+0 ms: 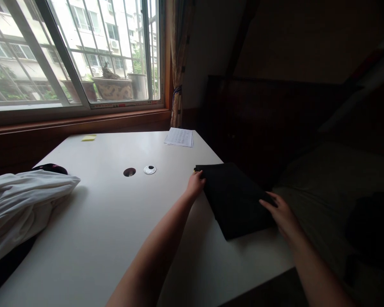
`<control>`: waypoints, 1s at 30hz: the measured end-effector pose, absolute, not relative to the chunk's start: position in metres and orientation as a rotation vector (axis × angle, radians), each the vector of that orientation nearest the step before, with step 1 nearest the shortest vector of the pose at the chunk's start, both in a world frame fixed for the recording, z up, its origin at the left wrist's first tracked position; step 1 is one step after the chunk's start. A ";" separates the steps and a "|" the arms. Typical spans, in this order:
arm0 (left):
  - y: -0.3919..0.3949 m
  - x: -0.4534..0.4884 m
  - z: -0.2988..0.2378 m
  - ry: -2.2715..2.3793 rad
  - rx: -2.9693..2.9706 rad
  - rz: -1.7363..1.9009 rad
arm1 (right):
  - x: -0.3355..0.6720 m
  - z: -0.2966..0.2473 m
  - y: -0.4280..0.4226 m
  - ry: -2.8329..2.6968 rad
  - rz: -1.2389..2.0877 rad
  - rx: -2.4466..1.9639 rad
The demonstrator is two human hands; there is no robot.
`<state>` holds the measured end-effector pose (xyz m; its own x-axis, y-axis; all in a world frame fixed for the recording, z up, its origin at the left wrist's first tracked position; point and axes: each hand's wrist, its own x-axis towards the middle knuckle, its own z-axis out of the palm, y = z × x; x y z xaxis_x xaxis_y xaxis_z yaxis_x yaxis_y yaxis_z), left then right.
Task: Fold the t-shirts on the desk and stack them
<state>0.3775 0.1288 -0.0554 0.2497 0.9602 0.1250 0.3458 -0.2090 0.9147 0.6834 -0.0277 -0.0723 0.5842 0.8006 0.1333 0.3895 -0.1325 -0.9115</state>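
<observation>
A flat, folded black garment (pixel 237 198) lies at the right side of the white table, partly over its right edge. Its exact kind does not show. My left hand (pixel 196 184) is closed on the far left corner, where a small bit of yellow peeks out by the fingers. On the opposite side, my right hand (pixel 280 211) grips the right edge, with the thumb on top and some fingers hidden beyond the cloth.
The white table (pixel 121 230) has a round cable hole (pixel 129 172) and a silver grommet (pixel 150 169). Paper sheets (pixel 179 137) and a yellow notepad (pixel 88 138) lie at the back. White clothing (pixel 25 200) is heaped at left. A barred window (pixel 83 51) stands behind; a dark bed-like surface (pixel 326 183) lies right.
</observation>
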 end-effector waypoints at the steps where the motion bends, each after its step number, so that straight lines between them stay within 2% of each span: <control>1: 0.126 0.377 -0.057 1.216 1.694 0.964 | 0.684 -0.072 -0.027 -0.984 0.487 -1.748; 10: 0.109 0.374 -0.059 1.252 1.621 1.092 | 0.688 -0.074 -0.032 -1.051 0.493 -1.815; 14: 0.085 0.374 -0.050 1.162 1.912 1.144 | 0.690 -0.074 -0.036 -1.119 0.477 -1.834; 17: 0.055 0.372 -0.041 0.783 2.325 1.037 | 0.690 -0.072 -0.038 -1.157 0.461 -1.836; 21: 0.014 0.361 -0.040 0.324 2.564 0.819 | 0.684 -0.067 -0.042 -1.152 0.471 -1.831; 25: -0.006 0.348 -0.049 0.210 2.667 0.673 | 0.679 -0.063 -0.048 -1.113 0.515 -1.795; 30: -0.007 0.340 -0.044 0.290 2.684 0.605 | 0.682 -0.067 -0.050 -1.079 0.551 -1.781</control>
<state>0.3402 -0.0068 -0.0438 0.8863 0.2767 0.3714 0.1164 -0.9092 0.3997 0.6820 -0.0499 -0.0671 0.5096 0.8556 0.0904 0.4289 -0.1616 -0.8888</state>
